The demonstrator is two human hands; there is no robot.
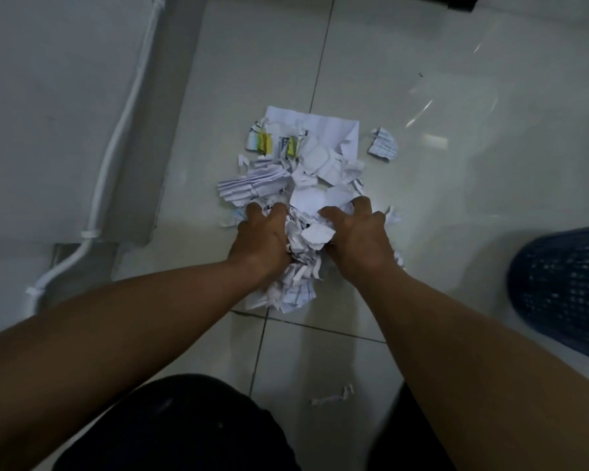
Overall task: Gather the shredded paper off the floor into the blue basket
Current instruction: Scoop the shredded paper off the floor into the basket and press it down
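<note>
Your left hand (pixel 257 237) and right hand (pixel 357 232) press in from either side of the shredded paper (pixel 300 185) on the floor (pixel 422 185), fingers curled into the near clump; the blue basket (pixel 565 287) sits to your right, nearer your right hand.

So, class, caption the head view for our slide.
Both hands, left and right, scoop shredded paper on the tiled floor; blue basket waits right.

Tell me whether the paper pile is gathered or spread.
Partly gathered: both hands, left hand and right hand, squeeze the shredded paper; scraps lie beyond.
</note>
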